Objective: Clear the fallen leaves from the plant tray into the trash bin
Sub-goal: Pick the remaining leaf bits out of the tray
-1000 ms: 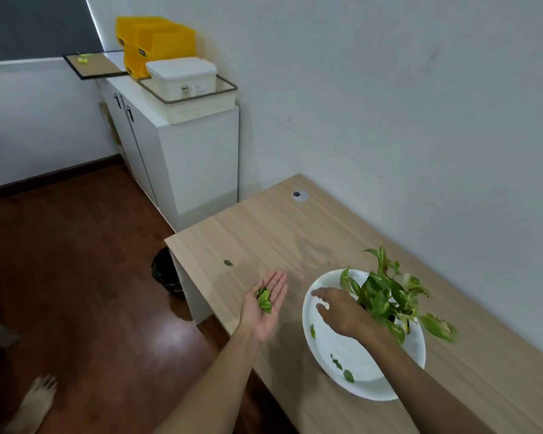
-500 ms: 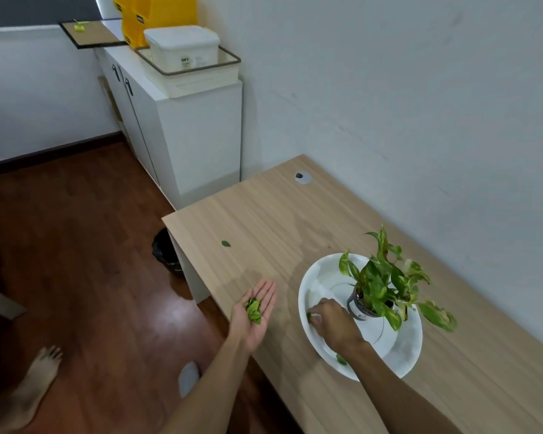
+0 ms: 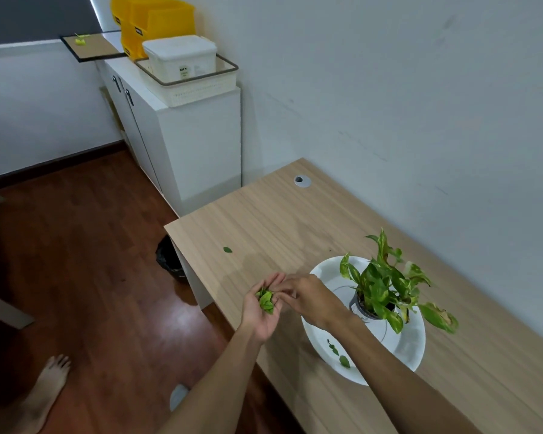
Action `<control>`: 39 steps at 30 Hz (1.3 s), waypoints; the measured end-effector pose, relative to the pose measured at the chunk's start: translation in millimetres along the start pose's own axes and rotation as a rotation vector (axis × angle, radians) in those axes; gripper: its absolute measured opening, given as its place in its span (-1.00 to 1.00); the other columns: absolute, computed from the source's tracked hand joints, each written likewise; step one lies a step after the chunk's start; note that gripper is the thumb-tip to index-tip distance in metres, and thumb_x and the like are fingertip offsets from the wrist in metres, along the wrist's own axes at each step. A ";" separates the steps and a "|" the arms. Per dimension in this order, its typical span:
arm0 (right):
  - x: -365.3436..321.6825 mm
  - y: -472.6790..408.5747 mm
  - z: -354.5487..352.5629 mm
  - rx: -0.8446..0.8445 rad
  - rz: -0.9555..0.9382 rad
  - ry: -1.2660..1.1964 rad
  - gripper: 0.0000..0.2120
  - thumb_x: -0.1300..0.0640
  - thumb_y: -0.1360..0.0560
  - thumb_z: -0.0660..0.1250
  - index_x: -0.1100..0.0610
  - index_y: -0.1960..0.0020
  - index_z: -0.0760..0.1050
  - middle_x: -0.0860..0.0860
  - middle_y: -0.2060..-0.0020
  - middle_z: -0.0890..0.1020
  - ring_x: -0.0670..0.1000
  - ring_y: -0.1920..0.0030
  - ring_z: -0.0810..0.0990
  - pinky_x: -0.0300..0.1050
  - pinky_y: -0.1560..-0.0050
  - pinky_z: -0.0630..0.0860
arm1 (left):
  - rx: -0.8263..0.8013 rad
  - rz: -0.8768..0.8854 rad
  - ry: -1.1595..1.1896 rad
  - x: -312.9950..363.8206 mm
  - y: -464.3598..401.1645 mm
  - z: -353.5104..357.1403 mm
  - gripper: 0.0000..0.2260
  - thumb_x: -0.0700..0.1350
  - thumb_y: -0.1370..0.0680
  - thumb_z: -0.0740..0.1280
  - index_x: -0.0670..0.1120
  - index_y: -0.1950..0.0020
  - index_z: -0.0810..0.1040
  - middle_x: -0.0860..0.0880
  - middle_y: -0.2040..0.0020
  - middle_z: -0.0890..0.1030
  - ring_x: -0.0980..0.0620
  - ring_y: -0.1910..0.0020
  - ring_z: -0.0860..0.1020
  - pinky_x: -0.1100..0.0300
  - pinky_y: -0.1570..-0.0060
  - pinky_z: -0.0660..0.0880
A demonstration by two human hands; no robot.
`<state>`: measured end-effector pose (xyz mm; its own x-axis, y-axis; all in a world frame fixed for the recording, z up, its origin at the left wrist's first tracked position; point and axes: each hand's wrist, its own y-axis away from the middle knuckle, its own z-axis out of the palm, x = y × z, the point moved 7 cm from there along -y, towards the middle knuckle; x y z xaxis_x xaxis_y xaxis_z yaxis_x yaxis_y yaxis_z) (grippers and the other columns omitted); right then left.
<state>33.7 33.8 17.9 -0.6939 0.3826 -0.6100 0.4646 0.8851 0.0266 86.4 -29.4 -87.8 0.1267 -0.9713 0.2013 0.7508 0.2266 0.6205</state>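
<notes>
Leaves (image 3: 266,301) lie bunched in the upturned, flat-fingered left hand (image 3: 263,308) at lower centre; the right hand (image 3: 308,297) reaches its curled fingertips to them. Two leaves (image 3: 339,355) remain on the white plant tray (image 3: 411,349), lower right. The black trash bin (image 3: 170,260) sits under the desk's left corner.

Bright green leaves (image 3: 266,302), a white round tray (image 3: 411,349), and green foliage streaked with yellow on the potted plant (image 3: 386,286) in its dark pot. Pale wood-grain bench (image 3: 264,220), one dark green leaf (image 3: 227,249), black trash bin (image 3: 170,258), reddish-brown plank floor (image 3: 91,261).
</notes>
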 end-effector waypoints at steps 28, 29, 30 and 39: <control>120.0 105.2 34.5 -0.582 0.173 0.695 -0.21 0.07 -0.45 0.43 -0.14 -0.53 0.08 0.13 -0.23 0.43 0.20 -0.16 0.48 0.04 0.07 0.46 | 0.009 -0.080 -0.008 -48.9 4.2 -30.5 -0.63 -0.16 -0.64 0.07 -0.33 -0.29 0.50 -0.30 -0.25 0.58 -0.19 -0.31 0.52 -0.04 -0.44 0.34; 123.4 108.0 35.2 -0.578 0.163 0.706 -0.19 0.07 -0.44 0.44 -0.13 -0.54 0.06 0.14 -0.24 0.41 0.20 -0.16 0.47 0.05 0.04 0.47 | 0.016 -0.076 -0.003 -48.0 4.9 -31.3 -0.63 -0.16 -0.64 0.06 -0.33 -0.29 0.50 -0.31 -0.24 0.58 -0.20 -0.31 0.52 -0.04 -0.43 0.35; 125.0 109.8 36.0 -0.573 0.141 0.714 -0.18 0.09 -0.43 0.45 -0.13 -0.53 0.07 0.13 -0.23 0.42 0.19 -0.15 0.47 0.07 0.03 0.48 | 0.021 -0.073 -0.001 -46.8 5.8 -32.4 -0.63 -0.16 -0.64 0.06 -0.34 -0.28 0.50 -0.31 -0.24 0.59 -0.20 -0.30 0.52 -0.04 -0.42 0.36; 116.1 113.8 36.4 -0.423 -0.081 0.667 -0.62 0.07 -0.46 0.42 -0.04 -0.26 0.52 0.04 0.12 0.58 0.11 0.10 0.55 0.00 0.27 0.50 | 0.058 -0.061 0.002 -35.6 5.2 -43.1 -0.64 -0.17 -0.64 0.03 -0.33 -0.22 0.51 -0.31 -0.18 0.59 -0.19 -0.22 0.55 -0.02 -0.40 0.37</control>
<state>26.0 169.3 -78.7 -0.9620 0.2720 -0.0230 0.2428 0.8913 0.3829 113.7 3.3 -124.4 0.0834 -0.9835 0.1606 0.7185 0.1710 0.6742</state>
